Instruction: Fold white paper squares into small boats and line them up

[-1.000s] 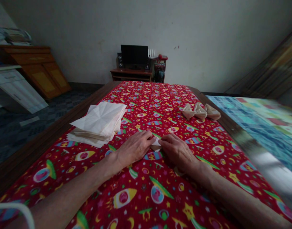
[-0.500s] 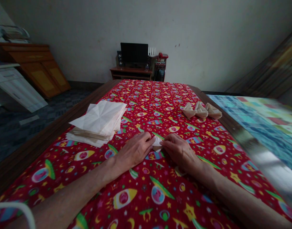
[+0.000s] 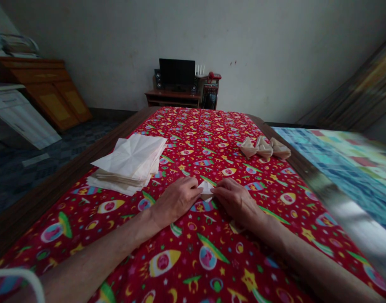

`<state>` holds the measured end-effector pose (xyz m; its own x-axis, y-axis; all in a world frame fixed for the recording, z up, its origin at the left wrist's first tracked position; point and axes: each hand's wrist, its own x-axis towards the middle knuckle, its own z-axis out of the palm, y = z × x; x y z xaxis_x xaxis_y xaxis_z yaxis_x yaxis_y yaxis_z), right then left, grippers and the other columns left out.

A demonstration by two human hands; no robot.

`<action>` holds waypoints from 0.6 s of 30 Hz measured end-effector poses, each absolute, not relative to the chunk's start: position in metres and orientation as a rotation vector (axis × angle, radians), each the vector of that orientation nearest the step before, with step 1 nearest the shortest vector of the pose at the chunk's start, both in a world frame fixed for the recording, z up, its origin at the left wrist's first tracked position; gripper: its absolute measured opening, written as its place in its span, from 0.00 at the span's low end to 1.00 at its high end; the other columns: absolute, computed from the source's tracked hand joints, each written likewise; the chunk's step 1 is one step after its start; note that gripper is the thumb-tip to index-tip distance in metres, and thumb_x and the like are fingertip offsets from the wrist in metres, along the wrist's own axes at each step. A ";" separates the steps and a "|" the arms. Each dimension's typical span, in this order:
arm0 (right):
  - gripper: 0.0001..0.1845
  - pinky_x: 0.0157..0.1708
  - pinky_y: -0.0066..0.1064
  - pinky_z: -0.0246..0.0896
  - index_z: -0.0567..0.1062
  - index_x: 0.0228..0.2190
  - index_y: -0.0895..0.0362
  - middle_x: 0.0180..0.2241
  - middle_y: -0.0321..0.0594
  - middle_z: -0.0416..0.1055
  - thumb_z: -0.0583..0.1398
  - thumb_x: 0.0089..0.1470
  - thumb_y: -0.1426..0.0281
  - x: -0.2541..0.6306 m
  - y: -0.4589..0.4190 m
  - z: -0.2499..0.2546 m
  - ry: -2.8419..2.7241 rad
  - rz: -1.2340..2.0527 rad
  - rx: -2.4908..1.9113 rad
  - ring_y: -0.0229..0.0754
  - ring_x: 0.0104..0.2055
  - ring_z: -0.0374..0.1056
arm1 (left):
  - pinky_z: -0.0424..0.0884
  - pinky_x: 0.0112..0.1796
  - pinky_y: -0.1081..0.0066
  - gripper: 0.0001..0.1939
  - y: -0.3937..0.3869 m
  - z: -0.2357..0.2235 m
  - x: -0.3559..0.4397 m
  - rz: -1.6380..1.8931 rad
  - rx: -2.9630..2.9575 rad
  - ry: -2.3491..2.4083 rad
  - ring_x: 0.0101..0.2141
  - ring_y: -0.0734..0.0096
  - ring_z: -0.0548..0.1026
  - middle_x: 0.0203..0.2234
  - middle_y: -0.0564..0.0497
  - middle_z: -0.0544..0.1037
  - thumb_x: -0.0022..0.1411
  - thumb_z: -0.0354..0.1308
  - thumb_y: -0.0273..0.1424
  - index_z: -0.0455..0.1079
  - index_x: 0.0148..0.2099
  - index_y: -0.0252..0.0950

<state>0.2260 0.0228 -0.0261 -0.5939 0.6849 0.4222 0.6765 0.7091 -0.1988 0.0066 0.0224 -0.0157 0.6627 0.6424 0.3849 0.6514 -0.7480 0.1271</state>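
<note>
Between my two hands, just above or on the cloth, is a small folded piece of white paper (image 3: 206,190). My left hand (image 3: 182,194) pinches its left end between thumb and fingers. At the right end, my right hand (image 3: 233,195) grips it the same way. Parts of the paper are covered by my fingertips. A stack of creased white paper sheets (image 3: 132,155) lies to the left, beyond my left hand. Several folded paper pieces (image 3: 264,148) stand in a row at the far right of the cloth.
A red patterned cloth (image 3: 180,252) covers the table, whose dark wooden edge (image 3: 117,122) shows on the left. Beyond stand a monitor (image 3: 177,72) and a red telephone (image 3: 214,76). A bed (image 3: 331,168) is on the right. A white curved tube (image 3: 25,273) shows bottom left.
The paper stays between my hands, and its upper edge now shows as a peak. The hands have barely moved; the whole view has shifted slightly.
</note>
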 end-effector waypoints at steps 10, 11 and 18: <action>0.12 0.27 0.25 0.54 0.73 0.26 0.59 0.28 0.39 0.69 0.55 0.59 0.69 0.219 0.019 -0.016 -2.250 0.306 -1.190 0.35 0.27 0.62 | 0.66 0.33 0.73 0.06 0.035 -0.026 0.012 -1.081 -2.864 -1.568 0.30 0.73 0.72 0.27 0.53 0.72 0.61 0.57 0.27 0.73 0.32 0.35; 0.12 0.27 0.25 0.54 0.73 0.26 0.59 0.27 0.38 0.68 0.55 0.59 0.69 0.217 0.019 -0.016 -2.232 0.298 -1.227 0.35 0.26 0.61 | 0.66 0.33 0.73 0.07 0.035 -0.025 0.013 -1.029 -2.848 -1.580 0.31 0.73 0.72 0.28 0.53 0.72 0.62 0.56 0.28 0.73 0.32 0.35; 0.11 0.30 0.27 0.55 0.70 0.25 0.58 0.26 0.39 0.64 0.55 0.58 0.71 0.208 0.020 -0.016 -2.276 0.065 -1.342 0.36 0.28 0.60 | 0.65 0.34 0.71 0.09 0.032 -0.020 0.017 -0.747 -2.712 -1.656 0.33 0.70 0.71 0.31 0.52 0.71 0.64 0.53 0.32 0.68 0.32 0.35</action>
